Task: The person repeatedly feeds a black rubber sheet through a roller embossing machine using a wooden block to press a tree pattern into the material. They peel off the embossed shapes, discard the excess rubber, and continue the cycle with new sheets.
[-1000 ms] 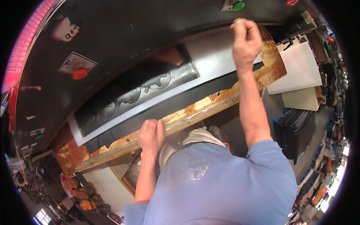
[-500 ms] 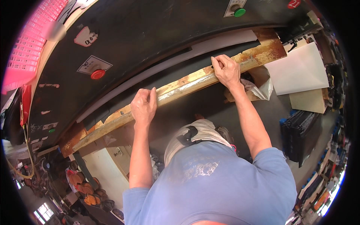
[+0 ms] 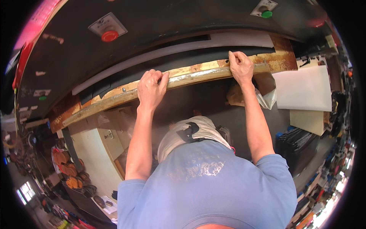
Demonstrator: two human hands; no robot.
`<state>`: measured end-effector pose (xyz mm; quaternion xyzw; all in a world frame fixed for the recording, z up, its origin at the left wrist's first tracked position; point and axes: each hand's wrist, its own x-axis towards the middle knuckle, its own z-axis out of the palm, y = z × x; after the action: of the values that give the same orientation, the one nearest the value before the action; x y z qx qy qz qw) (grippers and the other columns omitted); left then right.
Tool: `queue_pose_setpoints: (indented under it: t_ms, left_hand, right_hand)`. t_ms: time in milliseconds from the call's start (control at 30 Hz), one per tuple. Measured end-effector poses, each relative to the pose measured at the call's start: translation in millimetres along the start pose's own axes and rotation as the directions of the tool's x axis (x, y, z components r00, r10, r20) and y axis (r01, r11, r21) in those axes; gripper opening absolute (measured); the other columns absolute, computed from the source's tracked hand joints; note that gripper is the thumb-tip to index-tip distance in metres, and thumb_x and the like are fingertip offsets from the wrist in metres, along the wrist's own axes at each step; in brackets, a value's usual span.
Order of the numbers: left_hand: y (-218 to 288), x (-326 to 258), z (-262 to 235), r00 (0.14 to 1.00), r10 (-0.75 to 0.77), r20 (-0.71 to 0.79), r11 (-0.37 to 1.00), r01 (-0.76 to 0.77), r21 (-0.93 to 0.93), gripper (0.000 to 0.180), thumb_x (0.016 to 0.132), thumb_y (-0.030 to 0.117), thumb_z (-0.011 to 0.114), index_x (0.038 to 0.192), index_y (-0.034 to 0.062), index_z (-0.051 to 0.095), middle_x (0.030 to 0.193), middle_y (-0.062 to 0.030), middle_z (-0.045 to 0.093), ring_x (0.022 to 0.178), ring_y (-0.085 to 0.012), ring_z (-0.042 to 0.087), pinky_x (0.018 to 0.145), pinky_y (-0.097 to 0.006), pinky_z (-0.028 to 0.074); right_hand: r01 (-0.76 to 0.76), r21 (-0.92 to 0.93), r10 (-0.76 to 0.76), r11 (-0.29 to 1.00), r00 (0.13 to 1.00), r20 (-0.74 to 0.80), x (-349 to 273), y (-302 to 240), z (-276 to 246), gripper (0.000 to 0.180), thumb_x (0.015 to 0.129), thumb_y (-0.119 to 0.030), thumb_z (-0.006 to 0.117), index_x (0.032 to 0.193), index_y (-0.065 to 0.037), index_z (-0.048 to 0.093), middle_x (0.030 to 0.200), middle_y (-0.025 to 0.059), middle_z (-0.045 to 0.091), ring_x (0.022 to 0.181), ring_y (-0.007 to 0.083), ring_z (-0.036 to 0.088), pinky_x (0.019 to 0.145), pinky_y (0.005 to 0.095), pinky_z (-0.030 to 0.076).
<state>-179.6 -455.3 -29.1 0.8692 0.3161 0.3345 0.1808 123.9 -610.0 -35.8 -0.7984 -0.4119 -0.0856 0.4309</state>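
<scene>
**Below a long black machine front: alignment from left to right**

From the far left, a long, worn, pale-brown wooden rail starts low and rises across the view; its long axis runs from lower left to upper right. Directly beyond it, toward the machine, lies a narrow, flat black sheet, its long axis nearly parallel to the rail and its right end pointing to the upper right. Behind the sheet runs a smooth, pale, flat plate, partly covered by the machine front.

Slightly left of the rail's middle, the bare left hand is placed over the rail, fingers curled, thumb apart. The sheet lies forward of this grip. Whether the hand grasps anything cannot be told.

Near the rail's right end, the bare right hand is placed over the same rail, thumb and forefinger drawn together by the sheet's front margin. Whether anything is pinched there cannot be told. Most of the sheet extends leftward from this grip. The right hand is nearer the sheet's right end; neither is clearly nearer its front margin.

At right, a rust-brown slab with worn yellow patches extends past the rail.
</scene>
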Motion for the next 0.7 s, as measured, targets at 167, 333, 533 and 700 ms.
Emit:
queue_pose_setpoints:
  t_ms: [167,333,533,700]
  left_hand:
    - [6,3,-4,1.000,-0.012,0.003,0.999,0.012,-0.030,0.023,0.090,0.014,0.080,0.075,0.0029,0.067,0.075,-0.0126,0.062,0.075,-0.0338,0.064,0.069,-0.045,0.052]
    - [10,11,-6,0.995,-0.044,0.089,0.999,0.046,-0.018,0.025,0.090,0.017,0.079,0.073,0.0054,0.065,0.074,-0.0106,0.058,0.074,-0.0320,0.061,0.067,-0.045,0.050]
    - [9,23,-5,0.982,-0.073,0.172,0.993,0.089,-0.083,0.024,0.089,0.019,0.079,0.073,0.0069,0.065,0.074,-0.0082,0.057,0.074,-0.0306,0.060,0.066,-0.044,0.048]
    - [6,27,-8,0.975,-0.097,0.200,0.969,0.139,-0.205,0.025,0.087,0.017,0.081,0.073,0.0067,0.063,0.073,-0.0075,0.057,0.071,-0.0295,0.060,0.063,-0.042,0.049]
  right_hand:
    - [-0.198,0.047,0.194,0.979,0.978,0.078,5,5,-9,0.027,0.098,-0.025,0.076,0.087,0.000,0.073,0.068,0.0064,0.060,0.062,0.0146,0.055,0.062,0.0324,0.046]
    - [-0.383,0.254,0.373,0.888,0.924,0.088,33,-22,-6,0.028,0.103,-0.022,0.074,0.088,0.001,0.075,0.067,-0.0080,0.055,0.065,0.0037,0.046,0.060,0.0238,0.040]
    - [0.221,0.119,-0.245,0.968,0.933,0.262,130,-69,73,0.053,0.089,-0.028,0.086,0.133,-0.004,0.068,0.131,0.0141,0.063,0.116,0.0275,0.062,0.104,0.0373,0.049]
    - [0.268,-0.135,-0.159,0.954,0.834,0.528,180,-86,136,0.085,0.078,-0.045,0.090,0.149,-0.009,0.059,0.146,0.0204,0.055,0.128,0.0377,0.054,0.113,0.0474,0.046]
